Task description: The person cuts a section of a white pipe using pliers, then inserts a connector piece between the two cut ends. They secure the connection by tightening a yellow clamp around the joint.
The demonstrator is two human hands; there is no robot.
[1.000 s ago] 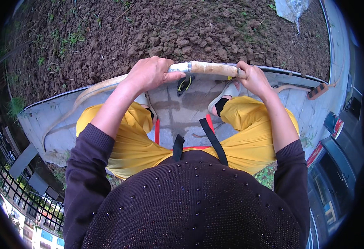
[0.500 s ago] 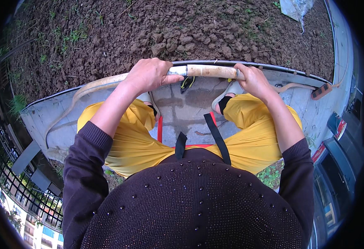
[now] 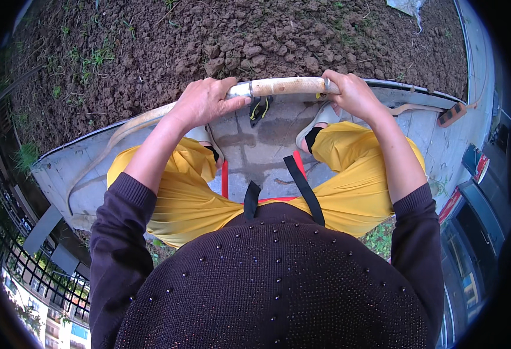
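A pale beige hose [image 3: 293, 86] bows up between my hands over the near edge of the soil bed. My left hand [image 3: 200, 102] is closed around it beside a silvery metal section [image 3: 241, 89], with the thumb stretched along it. My right hand [image 3: 354, 99] wraps the hose at the other end of this stretch, next to what looks like a clamp ring [image 3: 327, 85]. From my left hand the hose trails down to the left across the paving. Below the hose, between my feet, lies a black and yellow hand tool [image 3: 259, 110], probably pliers.
Clumpy brown soil [image 3: 238, 41] fills the bed beyond a low edging. At the right a reddish-brown brick [image 3: 451, 114] rests by the hose's far stretch. A plastic sheet [image 3: 408, 7] lies on the soil. I sit on a red-framed seat [image 3: 224, 177]; a dark fence [image 3: 52, 279] stands left.
In the picture, both hands and the hose stretch between them have moved slightly up and left. More of the hand tool shows beneath. Both grips stay closed; the view has shifted a little.
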